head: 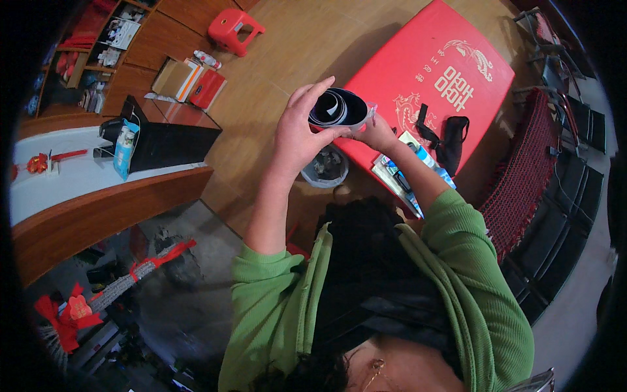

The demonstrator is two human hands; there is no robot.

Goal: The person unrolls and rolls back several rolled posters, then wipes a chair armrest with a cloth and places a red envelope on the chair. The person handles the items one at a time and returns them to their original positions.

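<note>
A loosely coiled roll of dark sheet is held up in front of me, its open end facing my eyes. My left hand wraps its left side, with the thumb along the near edge and fingers over the far edge. My right hand grips the opposite side, partly hidden behind the roll. Some clear plastic shows at the roll's right rim. Beyond the hands stands a table with a red cover printed with gold figures. A black strap or pouch lies on it.
Beneath my hands stands a lined waste bin. Flat printed packets lie at the table's near edge. A red plastic stool and boxes are farther off. A black sofa lines the right; a wooden counter is left.
</note>
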